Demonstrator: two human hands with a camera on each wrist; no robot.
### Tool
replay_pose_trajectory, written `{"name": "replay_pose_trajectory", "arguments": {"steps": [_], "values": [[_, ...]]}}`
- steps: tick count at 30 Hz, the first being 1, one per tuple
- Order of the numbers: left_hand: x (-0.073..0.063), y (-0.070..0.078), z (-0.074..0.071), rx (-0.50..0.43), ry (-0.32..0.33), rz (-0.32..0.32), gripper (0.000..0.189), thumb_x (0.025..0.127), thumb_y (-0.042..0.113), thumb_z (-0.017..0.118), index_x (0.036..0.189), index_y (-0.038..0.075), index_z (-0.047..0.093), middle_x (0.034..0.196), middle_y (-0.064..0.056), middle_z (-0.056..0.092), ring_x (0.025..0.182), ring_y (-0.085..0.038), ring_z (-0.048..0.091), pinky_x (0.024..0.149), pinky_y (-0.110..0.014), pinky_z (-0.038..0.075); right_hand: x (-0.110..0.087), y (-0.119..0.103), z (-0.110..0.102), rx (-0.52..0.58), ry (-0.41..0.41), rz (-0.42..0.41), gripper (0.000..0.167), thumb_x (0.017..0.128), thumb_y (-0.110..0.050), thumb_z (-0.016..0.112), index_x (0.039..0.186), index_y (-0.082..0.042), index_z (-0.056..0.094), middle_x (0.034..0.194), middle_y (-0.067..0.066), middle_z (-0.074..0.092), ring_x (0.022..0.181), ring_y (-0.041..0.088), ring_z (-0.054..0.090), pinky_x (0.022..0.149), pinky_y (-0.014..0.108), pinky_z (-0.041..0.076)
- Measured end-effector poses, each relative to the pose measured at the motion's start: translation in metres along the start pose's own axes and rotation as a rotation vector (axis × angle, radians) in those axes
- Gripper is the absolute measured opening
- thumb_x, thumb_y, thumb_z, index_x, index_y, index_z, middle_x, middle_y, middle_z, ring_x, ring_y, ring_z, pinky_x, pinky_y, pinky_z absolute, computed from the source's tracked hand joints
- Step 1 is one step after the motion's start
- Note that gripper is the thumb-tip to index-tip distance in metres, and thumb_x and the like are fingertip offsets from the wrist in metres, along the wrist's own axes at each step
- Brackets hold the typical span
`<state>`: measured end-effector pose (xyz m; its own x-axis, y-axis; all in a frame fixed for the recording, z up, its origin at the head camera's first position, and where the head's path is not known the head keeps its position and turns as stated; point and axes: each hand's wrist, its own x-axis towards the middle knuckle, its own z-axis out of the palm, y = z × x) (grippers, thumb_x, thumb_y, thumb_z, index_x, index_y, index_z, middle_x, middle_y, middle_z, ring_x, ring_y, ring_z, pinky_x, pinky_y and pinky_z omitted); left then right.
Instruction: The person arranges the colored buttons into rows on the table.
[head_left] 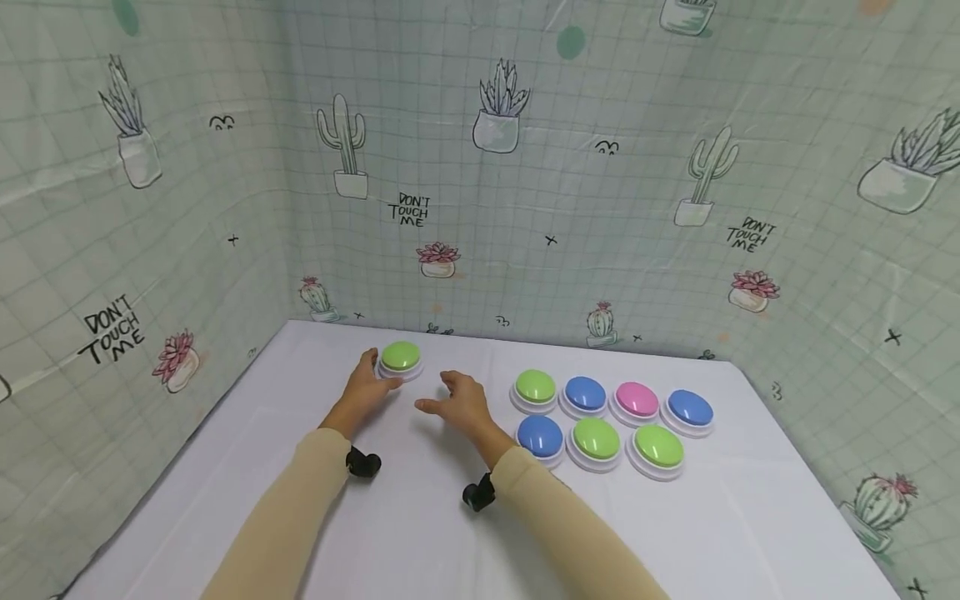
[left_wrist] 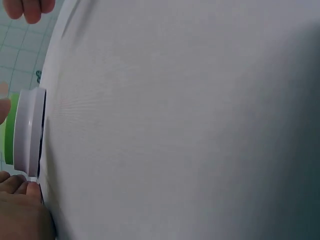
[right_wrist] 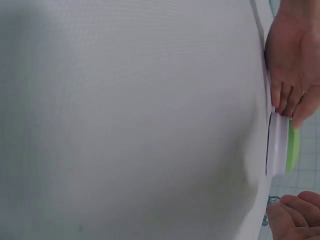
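A green dome push button (head_left: 401,357) on a white round base stands at the back left of the white table. My left hand (head_left: 364,389) holds it from the left, fingers along the side of the base and thumb across the front. In the left wrist view the green button (left_wrist: 29,132) shows from the side, its base at the tabletop. My right hand (head_left: 462,403) is apart from it, a short way to the right, fingers spread and loosely bent with nothing in them. The right wrist view shows the left hand's fingers (right_wrist: 286,95) against the button's base.
Right of my right hand stand two rows of similar push buttons. The back row has green (head_left: 536,387), blue (head_left: 585,393), pink (head_left: 637,399) and blue (head_left: 690,407); the front has blue (head_left: 539,437), green (head_left: 596,438) and green (head_left: 658,446). Patterned cloth walls (head_left: 465,192) surround the table.
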<state>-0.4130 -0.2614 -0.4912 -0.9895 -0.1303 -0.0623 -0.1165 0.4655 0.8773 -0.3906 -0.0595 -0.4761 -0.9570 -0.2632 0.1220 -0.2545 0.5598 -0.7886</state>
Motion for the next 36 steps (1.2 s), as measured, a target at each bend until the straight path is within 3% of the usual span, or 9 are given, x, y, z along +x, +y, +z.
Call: {"name": "replay_pose_trajectory", "arguments": {"steps": [6,9,17,25,29,36], "values": [[0.018,0.001,-0.001,0.030,-0.036,0.038,0.091,0.097,0.010,0.072,0.165,-0.005,0.014,0.169,-0.029,0.021,0.157,-0.045,0.018,0.129,-0.058,0.015,0.003,0.001,0.004,-0.014,0.001,0.030,0.071,0.086,-0.028,0.089,0.140,0.008,0.060,0.140,0.025,0.064,0.128,0.040,0.063,0.107,0.050,0.054],[0.020,0.001,0.001,0.064,-0.034,0.047,0.089,0.096,0.010,0.074,0.164,-0.004,0.020,0.168,-0.029,0.025,0.156,-0.046,0.021,0.128,-0.058,0.017,0.004,0.004,0.005,-0.020,0.004,0.033,0.071,0.087,-0.027,0.088,0.140,0.009,0.059,0.140,0.025,0.064,0.127,0.040,0.063,0.107,0.050,0.054],[0.018,-0.002,0.004,0.140,0.026,0.116,0.081,0.093,0.015,0.081,0.157,-0.005,0.038,0.161,-0.028,0.040,0.151,-0.046,0.034,0.126,-0.058,0.026,0.007,0.000,0.010,0.120,0.006,0.080,0.072,0.089,-0.022,0.087,0.146,0.008,0.054,0.147,0.026,0.058,0.137,0.040,0.056,0.115,0.049,0.047],[0.013,0.000,0.008,0.077,0.044,0.150,0.071,0.089,0.012,0.085,0.149,-0.004,0.052,0.153,-0.025,0.053,0.145,-0.042,0.046,0.123,-0.053,0.035,0.014,0.001,0.011,0.196,0.031,0.120,0.068,0.089,-0.006,0.084,0.148,0.008,0.052,0.151,0.025,0.055,0.139,0.041,0.054,0.115,0.048,0.046],[0.007,0.000,0.006,0.024,-0.006,0.153,0.068,0.086,0.007,0.087,0.146,-0.003,0.057,0.150,-0.023,0.056,0.140,-0.041,0.052,0.120,-0.051,0.040,0.014,0.002,0.013,0.221,0.038,0.143,0.068,0.088,-0.003,0.083,0.148,0.007,0.052,0.152,0.025,0.054,0.140,0.040,0.053,0.115,0.047,0.047],[-0.006,-0.007,0.002,-0.110,-0.109,0.102,0.064,0.082,-0.002,0.087,0.142,0.002,0.064,0.151,-0.018,0.058,0.143,-0.037,0.050,0.120,-0.044,0.041,0.016,0.006,0.020,0.294,0.061,0.137,0.069,0.085,0.003,0.083,0.147,0.009,0.053,0.148,0.024,0.058,0.140,0.037,0.054,0.114,0.046,0.048]]}}
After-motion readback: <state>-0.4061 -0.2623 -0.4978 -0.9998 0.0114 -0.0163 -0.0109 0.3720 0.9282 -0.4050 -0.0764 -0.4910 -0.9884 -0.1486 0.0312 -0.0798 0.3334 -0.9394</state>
